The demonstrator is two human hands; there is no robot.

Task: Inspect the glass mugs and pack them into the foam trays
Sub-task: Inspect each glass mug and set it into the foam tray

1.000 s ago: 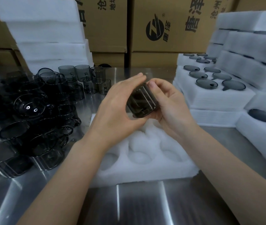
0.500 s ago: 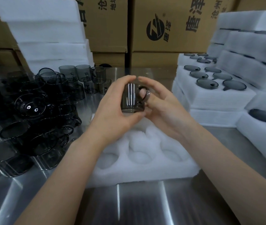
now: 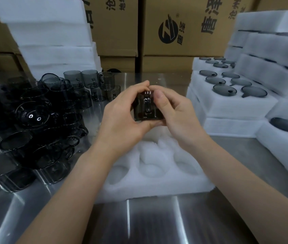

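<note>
A left hand (image 3: pixel 122 118) and right hand (image 3: pixel 176 117) clasp 1 smoked-glass mug (image 3: pixel 147 110) between them, fingers curled round either side, its handle facing the camera, raised above the white foam tray (image 3: pixel 157 184) on the near steel table (image 3: pixel 157 222).

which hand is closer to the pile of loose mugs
Left. The left hand grips the mug on the side facing the pile; the right hand grips its far side, away from the pile.

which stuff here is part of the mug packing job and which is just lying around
Job: glass mug held by left hand and right hand; empty foam tray; loose mugs; filled trays; spare foam stack.
Lying about: cardboard boxes; steel table.
</note>
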